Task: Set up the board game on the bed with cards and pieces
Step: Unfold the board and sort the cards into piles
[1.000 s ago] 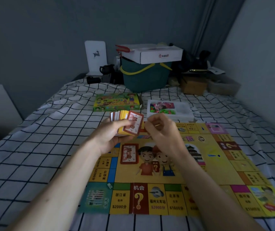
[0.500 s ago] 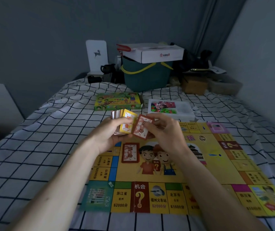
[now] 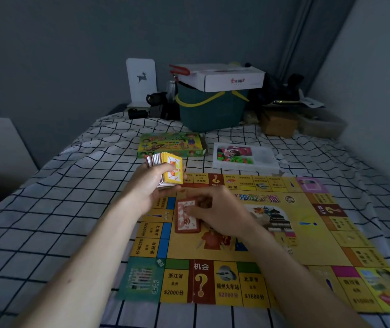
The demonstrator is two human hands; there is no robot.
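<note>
bed: white sheet with a dark grid (image 3: 54, 209), takes up pretty much the whole view
bookend thing: white upright panel (image 3: 141, 81) with a little deer cutout, way at the back left by the wall
left hand: left hand (image 3: 149, 188) is up over the board's far left corner, fingers curled round a thick deck of cards (image 3: 165, 170), yellow card facing out on the front
game box: green and yellow box (image 3: 171, 145) lying flat on the sheet just past the deck, off the board
red card: red-backed card (image 3: 187, 215) lying on the board's left-centre area, a bit blurry
right hand: right hand (image 3: 222, 211) is down on the board, fingertips on the red card's right edge, fingers bent; can't tell if it's pinching the card or just pressing it
board: yellow game board (image 3: 284, 233) spread flat on the bed, question-mark square on the near edge, cartoon art in the middle partly hidden by the right hand
bucket: dark green bucket (image 3: 210, 110) with a yellow handle at the head of the bed, white cardboard box (image 3: 224, 76) sitting on top
pieces tray: clear plastic tray (image 3: 260, 159) with small colourful pieces in its left part, just beyond the board's far edge, right of the game box
</note>
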